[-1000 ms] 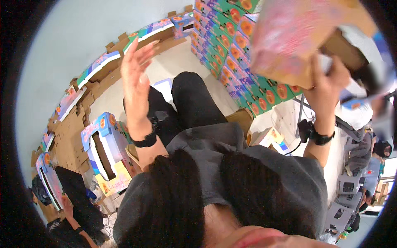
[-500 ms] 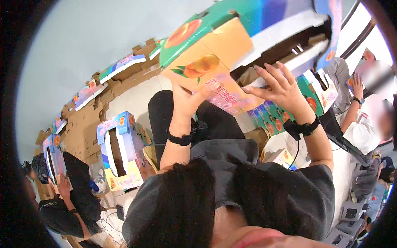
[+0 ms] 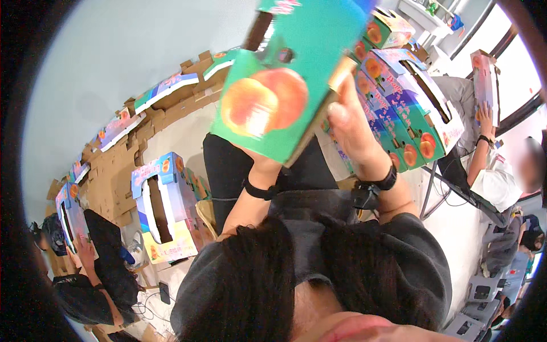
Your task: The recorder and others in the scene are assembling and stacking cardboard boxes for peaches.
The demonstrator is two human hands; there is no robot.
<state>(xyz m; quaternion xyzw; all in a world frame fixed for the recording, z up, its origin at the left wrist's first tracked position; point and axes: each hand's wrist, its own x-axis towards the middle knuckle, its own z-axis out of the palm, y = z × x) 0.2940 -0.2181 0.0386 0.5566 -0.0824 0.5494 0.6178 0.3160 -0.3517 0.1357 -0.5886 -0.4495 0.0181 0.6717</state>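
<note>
A green cardboard fruit box (image 3: 268,94) printed with two large peaches is held up in front of me, tilted, with one panel turned toward me. My left hand (image 3: 263,162) is at its lower edge; the fingers disappear behind the cardboard. On the right side my right hand (image 3: 354,122) grips the box edge, thumb toward me and bent, beside a flap of bare brown cardboard (image 3: 342,73). A dark slot shows near the box's upper left. Both wrists wear black bands.
Several similar boxes (image 3: 407,114) stand in a row at right. Another box (image 3: 165,211) stands at left, near flattened cardboard (image 3: 117,176) along the wall. Co-workers sit at far left and right, each with hands on a box. Cables (image 3: 151,302) lie on the floor at lower left.
The box has been turned, so its green peach panel now faces me instead of the orange end and long opening. My right hand has moved left and closed on the box edge.
</note>
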